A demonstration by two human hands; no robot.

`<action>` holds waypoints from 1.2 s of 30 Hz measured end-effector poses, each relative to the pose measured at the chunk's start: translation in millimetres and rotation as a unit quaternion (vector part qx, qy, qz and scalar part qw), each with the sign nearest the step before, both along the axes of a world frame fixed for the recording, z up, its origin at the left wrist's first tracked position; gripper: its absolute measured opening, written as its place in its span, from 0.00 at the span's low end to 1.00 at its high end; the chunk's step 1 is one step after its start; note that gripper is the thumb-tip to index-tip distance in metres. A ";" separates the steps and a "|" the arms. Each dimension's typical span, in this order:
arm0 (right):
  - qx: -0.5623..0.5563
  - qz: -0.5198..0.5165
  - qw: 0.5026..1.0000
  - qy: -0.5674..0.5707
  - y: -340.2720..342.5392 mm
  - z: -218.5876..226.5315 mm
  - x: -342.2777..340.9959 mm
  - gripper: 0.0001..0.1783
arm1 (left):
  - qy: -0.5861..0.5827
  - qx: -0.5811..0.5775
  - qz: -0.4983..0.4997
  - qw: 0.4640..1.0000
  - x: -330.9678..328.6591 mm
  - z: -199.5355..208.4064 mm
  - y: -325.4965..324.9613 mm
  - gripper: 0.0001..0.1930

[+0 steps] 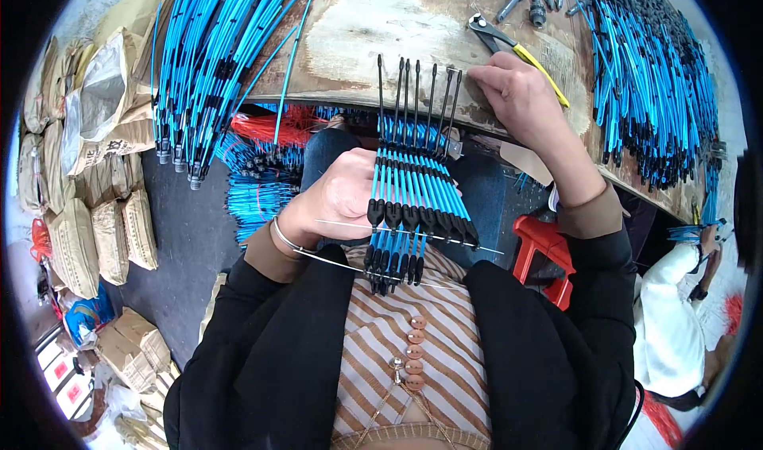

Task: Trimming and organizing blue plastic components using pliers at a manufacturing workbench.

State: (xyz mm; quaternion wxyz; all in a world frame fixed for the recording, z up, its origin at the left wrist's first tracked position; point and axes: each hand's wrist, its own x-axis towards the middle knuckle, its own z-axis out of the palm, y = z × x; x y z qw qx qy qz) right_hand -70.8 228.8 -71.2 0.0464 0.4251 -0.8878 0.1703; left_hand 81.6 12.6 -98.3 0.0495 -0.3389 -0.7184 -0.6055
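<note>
A row of thin blue rods or cables with black sleeves and black ends (pixel 417 180) stands in front of my chest. My left hand (pixel 347 189) is closed around its left side. Thin pale wires or needles (pixel 485 249) run crosswise by the black teardrop-shaped parts near the row's lower end. Several slim black tips point toward the bench. Beside the rightmost tip, my right hand (pixel 517 92) is closed in a pinch; whatever lies between its fingertips is too small to make out. Yellow-handled pliers (pixel 520 53) lie on the bench just beyond that hand.
Blue cable bundles lie on the worn wooden bench (pixel 366 37), at left (pixel 222 45) and right (pixel 652 84). Dark metal fittings (pixel 536 5) sit at its far side. Below are more bundles (pixel 254 204) and a red stool (pixel 544 251). Sacks (pixel 75 243) stand left; a person in white (pixel 671 331) is right.
</note>
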 end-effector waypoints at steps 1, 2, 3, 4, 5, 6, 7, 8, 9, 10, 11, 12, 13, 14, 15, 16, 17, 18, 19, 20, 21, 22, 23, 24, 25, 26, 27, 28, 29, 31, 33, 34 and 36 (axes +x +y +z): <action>0.002 -0.005 1.000 0.000 2.2 -0.3 0.7 0.07 | 0.000 -0.003 0.001 1.000 0.0 0.6 -0.5 0.10; 0.003 -0.010 1.000 -0.001 4.9 -0.8 1.6 0.07 | 0.001 -0.006 0.002 1.000 -0.2 1.3 -1.0 0.10; 0.005 -0.016 1.000 -0.001 7.1 -1.3 2.2 0.07 | 0.001 -0.008 0.003 1.000 -0.2 1.7 -1.5 0.10; 0.008 -0.021 1.000 -0.002 7.5 -1.6 2.4 0.07 | 0.001 -0.011 0.004 1.000 -0.2 1.6 -2.0 0.10; 0.008 -0.022 1.000 -0.002 7.8 -1.5 2.5 0.07 | 0.001 -0.010 0.004 1.000 -0.7 0.8 -1.5 0.10; 0.007 -0.022 1.000 0.001 7.1 -1.4 2.7 0.07 | 0.007 -0.006 0.001 1.000 -1.4 -1.1 -1.0 0.10; 0.007 -0.023 1.000 0.004 6.1 -1.4 3.1 0.07 | 0.014 -0.001 -0.002 1.000 -2.1 -3.4 -0.5 0.10; 0.006 -0.023 1.000 0.006 5.1 -1.3 3.3 0.07 | 0.021 0.003 -0.004 1.000 -2.7 -5.2 -0.1 0.10; 0.005 -0.024 1.000 0.009 4.6 -1.3 3.3 0.07 | 0.028 0.007 -0.007 1.000 -3.2 -5.9 0.3 0.10; 0.006 -0.023 1.000 0.009 3.6 -2.0 2.8 0.07 | 0.028 0.008 -0.006 1.000 -3.7 -6.2 0.1 0.10; -0.010 -0.015 1.000 0.008 2.6 -3.3 1.7 0.07 | 0.027 0.008 -0.007 1.000 -4.1 -6.3 -0.1 0.10; -0.025 -0.007 1.000 0.007 1.5 -5.0 0.4 0.07 | 0.027 0.007 -0.007 1.000 -4.5 -6.3 -0.2 0.11; -0.041 0.001 0.999 0.007 0.2 -6.4 -1.2 0.07 | 0.027 0.006 -0.007 1.000 -4.8 -6.2 -0.4 0.11; -0.057 0.009 0.998 0.006 -1.1 -7.2 -2.7 0.07 | 0.027 0.005 -0.007 1.000 -4.9 -6.1 -0.8 0.11; -0.057 0.009 0.998 0.005 -2.4 -7.3 -3.9 0.07 | 0.026 0.005 -0.006 1.000 -4.6 -6.4 -1.4 0.11; -0.053 0.015 0.998 0.010 -4.0 -6.8 -5.2 0.07 | 0.020 0.000 -0.006 1.000 -4.1 -6.8 -2.4 0.11; -0.049 0.021 0.998 0.014 -5.8 -6.0 -6.6 0.06 | 0.013 -0.005 -0.006 1.000 -3.5 -7.2 -3.7 0.12; -0.045 0.027 0.998 0.019 -7.6 -5.3 -7.9 0.06 | 0.007 -0.010 -0.007 1.000 -3.0 -7.6 -4.7 0.12; -0.042 0.033 0.998 0.024 -9.2 -5.1 -8.9 0.06 | 0.001 -0.015 -0.007 1.000 -2.8 -7.8 -5.3 0.12; -0.041 0.033 0.998 0.024 -10.9 -5.2 -9.7 0.06 | 0.001 -0.015 -0.006 1.000 -2.7 -7.8 -5.1 0.12; -0.039 0.035 0.998 0.025 -12.6 -5.4 -10.4 0.06 | -0.002 -0.008 -0.002 1.000 -2.7 -7.5 -4.3 0.12; -0.037 0.036 0.998 0.026 -14.2 -5.6 -11.0 0.06 | -0.004 -0.001 0.001 1.000 -2.9 -7.2 -3.2 0.12; -0.034 0.037 0.998 0.027 -15.9 -5.8 -11.7 0.05 | -0.007 0.007 0.005 1.000 -3.0 -6.8 -2.3 0.13; -0.032 0.039 0.998 0.028 -17.6 -6.0 -12.6 0.05 | -0.010 0.014 0.008 1.000 -3.1 -6.6 -2.2 0.13; -0.032 0.038 0.998 0.028 -18.9 -5.3 -13.4 0.05 | -0.010 0.014 0.008 1.000 -3.2 -6.5 -2.3 0.13; -0.032 0.046 0.998 0.020 -20.5 -3.4 -14.7 0.05 | -0.013 0.016 0.009 1.000 -3.2 -6.6 -2.4 0.12; -0.032 0.053 0.998 0.013 -22.2 -1.1 -16.2 0.05 | -0.016 0.019 0.009 1.000 -3.2 -6.6 -2.7 0.12; -0.032 0.060 0.998 0.005 -23.6 0.6 -17.7 0.05 | -0.019 0.021 0.010 1.000 -3.1 -6.6 -3.0 0.11; -0.033 0.068 0.997 -0.003 -24.5 0.8 -19.2 0.04 | -0.023 0.023 0.011 0.999 -3.0 -6.4 -3.3 0.11; -0.040 0.076 0.996 -0.009 -24.2 -1.1 -24.5 0.05 | -0.013 0.032 0.002 0.999 -4.8 -3.1 -5.6 0.10; -0.055 0.092 0.994 -0.023 -22.2 -3.4 -30.4 0.05 | 0.006 0.049 -0.015 0.999 -7.8 1.3 -8.7 0.09; -0.063 0.099 0.993 -0.029 -21.5 -4.3 -32.0 0.05 | 0.015 0.057 -0.024 0.998 -9.0 1.8 -9.4 0.08; -0.065 0.104 0.992 -0.028 -22.3 -4.9 -33.6 0.05 | 0.022 0.067 -0.024 0.997 -10.0 -5.0 -8.6 0.08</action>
